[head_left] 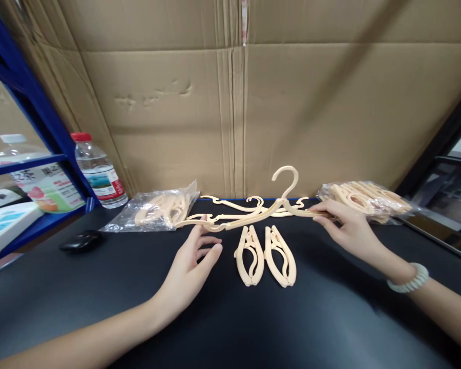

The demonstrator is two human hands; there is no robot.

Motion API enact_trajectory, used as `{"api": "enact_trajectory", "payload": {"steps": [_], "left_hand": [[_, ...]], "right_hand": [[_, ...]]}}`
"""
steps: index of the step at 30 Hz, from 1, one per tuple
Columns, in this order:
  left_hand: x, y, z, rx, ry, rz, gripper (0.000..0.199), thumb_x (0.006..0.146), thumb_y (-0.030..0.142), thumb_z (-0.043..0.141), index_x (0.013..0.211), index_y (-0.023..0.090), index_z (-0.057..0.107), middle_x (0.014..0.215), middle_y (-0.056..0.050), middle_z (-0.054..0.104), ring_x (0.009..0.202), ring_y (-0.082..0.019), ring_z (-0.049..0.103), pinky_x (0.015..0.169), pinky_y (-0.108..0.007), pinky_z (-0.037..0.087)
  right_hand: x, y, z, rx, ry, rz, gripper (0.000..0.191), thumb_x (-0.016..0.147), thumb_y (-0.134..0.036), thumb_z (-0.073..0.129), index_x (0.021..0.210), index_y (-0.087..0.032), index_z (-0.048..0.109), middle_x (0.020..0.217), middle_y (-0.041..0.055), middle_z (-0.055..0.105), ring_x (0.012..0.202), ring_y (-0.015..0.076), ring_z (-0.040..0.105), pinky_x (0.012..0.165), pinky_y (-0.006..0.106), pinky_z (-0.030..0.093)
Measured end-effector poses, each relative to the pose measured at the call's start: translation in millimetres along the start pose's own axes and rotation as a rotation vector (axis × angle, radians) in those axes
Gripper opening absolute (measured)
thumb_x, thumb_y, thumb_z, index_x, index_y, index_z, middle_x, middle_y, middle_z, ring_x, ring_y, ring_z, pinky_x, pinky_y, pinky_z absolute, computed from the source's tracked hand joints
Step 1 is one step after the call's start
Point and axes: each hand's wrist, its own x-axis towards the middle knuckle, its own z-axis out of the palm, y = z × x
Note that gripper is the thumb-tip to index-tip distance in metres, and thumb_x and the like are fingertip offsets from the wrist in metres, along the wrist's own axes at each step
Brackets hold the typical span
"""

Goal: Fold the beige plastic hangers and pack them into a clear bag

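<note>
An unfolded cream plastic folding hanger is raised in front of me, its hook upward. My right hand is closed on the hanger's right end, pinching it between thumb and fingers. At the opposite end, my left hand touches the hanger arm with its index finger; the thumb stands apart and the other fingers are loosely curled. Two folded hangers, a left one and a right one, lie side by side on the black table below. More unfolded hangers lie behind, partly covered by the raised one.
Clear plastic bags of folded hangers, one on the left and one on the right, flank the hands. A black mouse, a red-capped water bottle and a blue rack stand left. A tablet-like device lies right; cardboard walls the back.
</note>
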Motion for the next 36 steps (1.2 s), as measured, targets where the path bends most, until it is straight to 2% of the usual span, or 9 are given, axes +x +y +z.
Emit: {"api": "enact_trajectory", "payload": {"steps": [4, 10, 15, 18, 21, 24, 28, 32, 36], "left_hand": [[-2, -2, 0.6, 0.004, -0.021, 0.025, 0.054, 0.09, 0.035, 0.052, 0.14, 0.023, 0.033, 0.125, -0.009, 0.053, 0.098, -0.018, 0.061, 0.085, -0.035, 0.054], [-1, -3, -1.4, 0.109, -0.087, 0.076, 0.044, 0.094, 0.034, 0.049, 0.136, 0.023, 0.039, 0.093, -0.002, 0.06, 0.087, -0.017, 0.059, 0.075, -0.03, 0.051], [0, -1, 0.1, 0.152, -0.076, 0.048, 0.049, 0.093, 0.038, 0.05, 0.137, 0.023, 0.035, 0.089, 0.0, 0.059, 0.067, -0.013, 0.054, 0.06, -0.025, 0.047], [-1, 1, 0.2, 0.181, -0.084, 0.059, 0.053, 0.094, 0.037, 0.049, 0.141, 0.024, 0.031, 0.091, 0.0, 0.061, 0.073, -0.014, 0.058, 0.069, -0.028, 0.048], [-1, 4, -1.4, 0.174, -0.088, 0.11, 0.041, 0.096, 0.035, 0.044, 0.135, 0.023, 0.041, 0.086, 0.0, 0.063, 0.087, -0.017, 0.06, 0.083, -0.031, 0.046], [-1, 7, -2.6, 0.08, -0.12, 0.088, 0.037, 0.095, 0.037, 0.048, 0.128, 0.022, 0.046, 0.082, 0.0, 0.063, 0.079, -0.017, 0.058, 0.075, -0.028, 0.045], [-1, 8, -1.1, -0.04, -0.13, -0.005, 0.03, 0.095, 0.04, 0.049, 0.115, 0.019, 0.053, 0.075, 0.001, 0.06, 0.064, -0.013, 0.047, 0.063, -0.024, 0.04], [0, 6, 1.7, -0.168, -0.067, -0.021, 0.022, 0.094, 0.037, 0.052, 0.099, 0.017, 0.059, 0.07, 0.002, 0.057, 0.061, -0.011, 0.044, 0.061, -0.024, 0.035], [0, 5, 2.5, -0.247, -0.063, -0.04, 0.02, 0.093, 0.035, 0.054, 0.096, 0.016, 0.061, 0.068, 0.001, 0.057, 0.06, -0.011, 0.045, 0.06, -0.025, 0.034]], "right_hand": [[-2, -8, 3, -0.018, -0.035, -0.107, 0.015, 0.094, -0.025, 0.048, 0.098, -0.022, 0.063, 0.093, 0.0067, 0.068, 0.085, 0.0227, 0.064, 0.074, 0.038, 0.054], [-8, -19, 9, -0.043, -0.09, -0.146, 0.016, 0.096, -0.021, 0.046, 0.102, -0.022, 0.061, 0.097, 0.0069, 0.067, 0.09, 0.0227, 0.064, 0.079, 0.037, 0.053], [-10, -27, 10, -0.068, -0.098, -0.171, 0.018, 0.097, -0.019, 0.046, 0.103, -0.022, 0.062, 0.097, 0.0061, 0.067, 0.09, 0.022, 0.064, 0.08, 0.037, 0.053], [-12, -33, 9, -0.071, -0.093, -0.169, 0.018, 0.097, -0.019, 0.046, 0.105, -0.021, 0.062, 0.1, 0.0064, 0.067, 0.092, 0.0217, 0.064, 0.082, 0.036, 0.053], [-13, -37, 9, -0.073, -0.081, -0.159, 0.019, 0.098, -0.019, 0.047, 0.11, -0.022, 0.062, 0.105, 0.0063, 0.067, 0.096, 0.0211, 0.063, 0.086, 0.036, 0.052], [-12, -40, 7, -0.071, -0.093, -0.192, 0.024, 0.098, -0.018, 0.046, 0.115, -0.023, 0.061, 0.108, 0.0066, 0.065, 0.099, 0.021, 0.062, 0.088, 0.037, 0.052], [-8, -37, 5, -0.124, -0.131, -0.264, 0.032, 0.096, -0.01, 0.041, 0.119, -0.02, 0.06, 0.103, 0.009, 0.063, 0.094, 0.0211, 0.06, 0.08, 0.036, 0.053], [-8, -34, 0, -0.405, -0.069, -0.274, 0.019, 0.096, -0.02, 0.048, 0.097, -0.015, 0.066, 0.097, 0.011, 0.064, 0.09, 0.0257, 0.058, 0.08, 0.043, 0.05], [-12, -40, -3, -0.703, -0.011, -0.15, 0.022, 0.097, -0.027, 0.048, 0.097, -0.016, 0.067, 0.108, 0.0098, 0.064, 0.073, 0.0221, 0.063, 0.05, 0.032, 0.046]]}}
